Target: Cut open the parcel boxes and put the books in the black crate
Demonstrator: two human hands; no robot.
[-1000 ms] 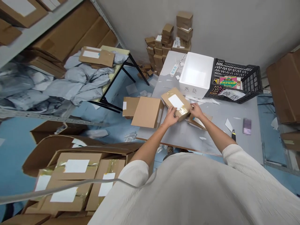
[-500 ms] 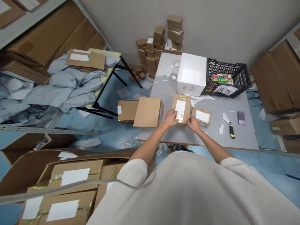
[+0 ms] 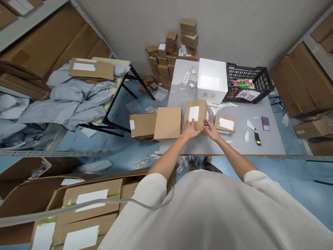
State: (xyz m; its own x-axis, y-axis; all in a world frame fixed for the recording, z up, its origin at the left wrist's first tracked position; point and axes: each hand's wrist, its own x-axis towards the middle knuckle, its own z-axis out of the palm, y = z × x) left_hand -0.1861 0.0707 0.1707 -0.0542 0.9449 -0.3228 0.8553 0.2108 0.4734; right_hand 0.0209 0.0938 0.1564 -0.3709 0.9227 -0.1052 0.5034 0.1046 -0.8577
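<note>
A taped cardboard box (image 3: 199, 106) with white labels on two of its faces is between my hands on the grey table (image 3: 197, 149). My left hand (image 3: 191, 129) grips its near left part, fingers over the face below a label. At its near right edge, the fingers of my right hand (image 3: 211, 131) press against the side. A larger plain cardboard box (image 3: 168, 123) stands just left of it. To the right lies a smaller cardboard box (image 3: 225, 124) with a white label. The undersides of both hands are hidden.
Behind stand a white foam box (image 3: 212, 80) and a black plastic crate (image 3: 249, 85) holding colourful packages. A utility knife (image 3: 257, 137) and a dark purple packet (image 3: 265, 123) lie at right. Labelled cartons (image 3: 88, 196) fill a big box at lower left; grey mailing bags (image 3: 70, 90) cover another table.
The labelled box has shifted left and turned, so a second labelled face now shows on its right. Both hands have moved with it, and the camera view has shifted slightly.
</note>
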